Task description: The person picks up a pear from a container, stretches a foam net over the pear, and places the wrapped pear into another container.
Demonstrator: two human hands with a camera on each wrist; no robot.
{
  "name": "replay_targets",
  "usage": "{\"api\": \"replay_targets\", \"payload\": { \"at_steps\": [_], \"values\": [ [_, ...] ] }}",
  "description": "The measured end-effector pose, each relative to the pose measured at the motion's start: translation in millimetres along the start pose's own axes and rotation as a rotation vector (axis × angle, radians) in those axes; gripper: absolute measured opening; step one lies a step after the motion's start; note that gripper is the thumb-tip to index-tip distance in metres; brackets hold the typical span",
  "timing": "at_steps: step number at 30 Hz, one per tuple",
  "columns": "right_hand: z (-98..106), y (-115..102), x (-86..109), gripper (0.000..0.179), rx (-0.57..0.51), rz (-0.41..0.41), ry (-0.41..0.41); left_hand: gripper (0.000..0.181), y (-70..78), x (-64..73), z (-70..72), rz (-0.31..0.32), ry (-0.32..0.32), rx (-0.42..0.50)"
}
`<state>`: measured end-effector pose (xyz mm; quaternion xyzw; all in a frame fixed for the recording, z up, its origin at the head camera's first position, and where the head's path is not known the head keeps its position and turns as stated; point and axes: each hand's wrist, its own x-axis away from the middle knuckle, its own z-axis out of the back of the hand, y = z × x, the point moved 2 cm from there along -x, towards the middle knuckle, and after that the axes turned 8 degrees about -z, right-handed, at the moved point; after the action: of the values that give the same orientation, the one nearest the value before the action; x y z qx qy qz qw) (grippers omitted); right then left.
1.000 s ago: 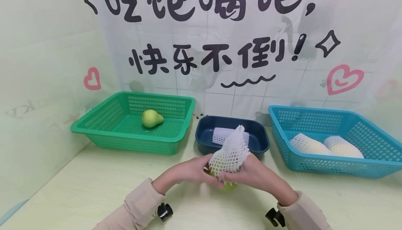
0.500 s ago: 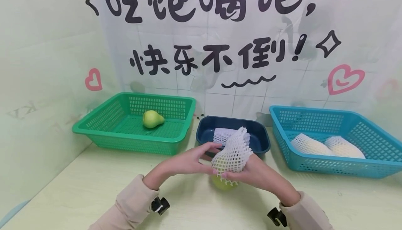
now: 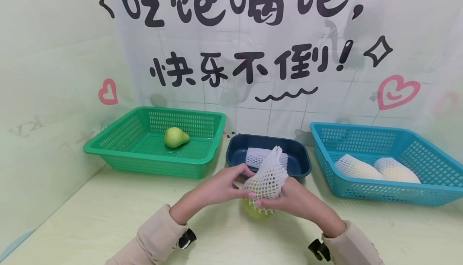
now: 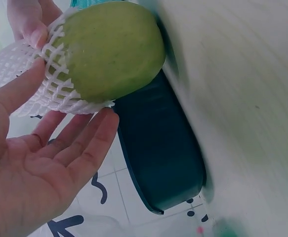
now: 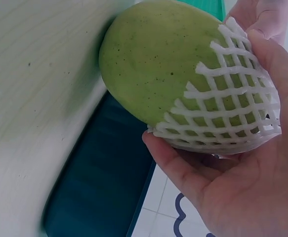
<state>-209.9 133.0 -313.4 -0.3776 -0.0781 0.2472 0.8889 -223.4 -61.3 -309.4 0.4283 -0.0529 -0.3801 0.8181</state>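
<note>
A green pear (image 5: 148,64) stands stem end up at the middle of the table in the head view. A white foam net sleeve (image 3: 267,178) covers its upper part and narrows to a frayed tip, while the rounded bottom is bare. My right hand (image 3: 291,196) holds the sleeved pear from the right, thumb in front and fingers along the net's edge. From the left, my left hand (image 3: 224,184) holds the net, its thumb pressed on the mesh and its fingertips (image 4: 106,118) under the net's lower edge.
Behind my hands, a dark blue tray (image 3: 231,152) holds more foam netting (image 3: 255,155). A green basket (image 3: 181,161) at the left holds one bare pear (image 3: 175,137). At the right, a blue basket (image 3: 390,192) contains two net-covered pears (image 3: 396,169). A lettered sheet hangs behind.
My left hand drew away leftward with its fingers spread, then came back in to the net. The right hand has stayed at the pear. More of the pear's bare bottom shows now.
</note>
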Motion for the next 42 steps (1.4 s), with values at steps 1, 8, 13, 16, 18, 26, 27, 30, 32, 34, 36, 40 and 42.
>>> {"api": "replay_targets", "payload": {
  "at_steps": [1,8,13,16,18,26,27,30,32,34,36,40,42],
  "values": [
    [0,0,-0.1,0.05,-0.006,-0.007,-0.006,0.04,-0.5,0.1,0.0,0.0,-0.004,-0.001],
    [0,1,0.1,0.051,-0.009,0.003,-0.024,0.039,-1.7,0.7,0.2,0.005,-0.027,0.011],
    [-1,1,-1.3,0.053,0.0,0.002,-0.029,0.039,-2.9,1.9,1.6,0.014,-0.044,0.025],
    [-2,3,-2.8,0.055,-0.016,-0.021,-0.038,0.04,-5.4,2.4,2.3,0.021,-0.052,0.034],
    [-2,4,-3.7,0.058,-0.028,-0.037,-0.045,0.041,-6.9,2.6,2.6,0.026,-0.054,0.039],
    [-5,11,-6.5,0.072,-0.082,-0.042,-0.065,0.043,-11.7,3.0,3.7,0.044,-0.061,0.033],
    [-5,11,-6.8,0.076,-0.089,-0.041,-0.064,0.043,-12.3,3.1,3.9,0.048,-0.063,0.028],
    [-7,14,-8.0,0.086,-0.117,-0.049,-0.068,0.044,-14.2,3.3,4.5,0.059,-0.069,0.017],
    [-8,16,-8.7,0.091,-0.124,-0.055,-0.064,0.045,-15.4,3.7,4.8,0.067,-0.073,0.016],
    [-9,18,-9.4,0.095,-0.128,-0.063,-0.056,0.045,-16.5,3.9,5.0,0.076,-0.076,0.017],
    [-11,20,-10.3,0.099,-0.136,-0.064,-0.044,0.046,-17.7,4.3,5.1,0.085,-0.079,0.024],
    [-14,23,-11.4,0.103,-0.155,-0.076,-0.027,0.047,-20.4,4.6,4.4,0.098,-0.084,0.051],
    [-15,24,-11.3,0.103,-0.154,-0.09,-0.024,0.047,-21.7,4.6,3.7,0.102,-0.091,0.071]
  ]
}}
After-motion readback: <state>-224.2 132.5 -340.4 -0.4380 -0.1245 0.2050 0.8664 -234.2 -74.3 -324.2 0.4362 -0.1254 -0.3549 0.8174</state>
